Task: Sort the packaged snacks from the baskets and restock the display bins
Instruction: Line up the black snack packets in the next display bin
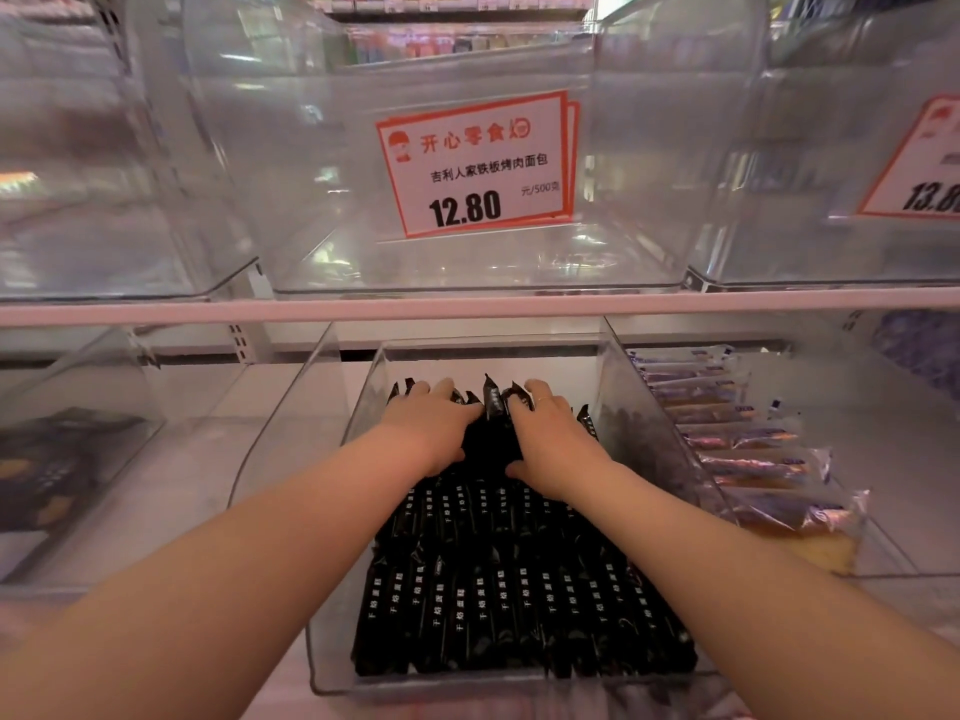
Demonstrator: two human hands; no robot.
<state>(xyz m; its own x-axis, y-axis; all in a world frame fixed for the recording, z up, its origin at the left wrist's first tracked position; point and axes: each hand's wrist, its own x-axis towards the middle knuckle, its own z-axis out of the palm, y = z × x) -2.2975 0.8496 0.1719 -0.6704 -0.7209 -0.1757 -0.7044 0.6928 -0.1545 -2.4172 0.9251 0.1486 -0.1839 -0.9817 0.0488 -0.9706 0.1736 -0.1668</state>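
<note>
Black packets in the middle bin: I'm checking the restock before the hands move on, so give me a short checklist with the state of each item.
1. Both hands on the packets: ok. The left hand and right hand rest on the back rows of the black packets.
2. Packets laid in neat rows: ok at the front; under the hands, cannot tell.
3. Back packets lying flat: not ok, several ends stick up by the fingertips.
4. Packets inside the bin: ok, none hang over its front wall.
5. No mixing with the purple packets in the next bin: ok.
6. Upper bin stocked: not ok, only its price tag shows.
</note>
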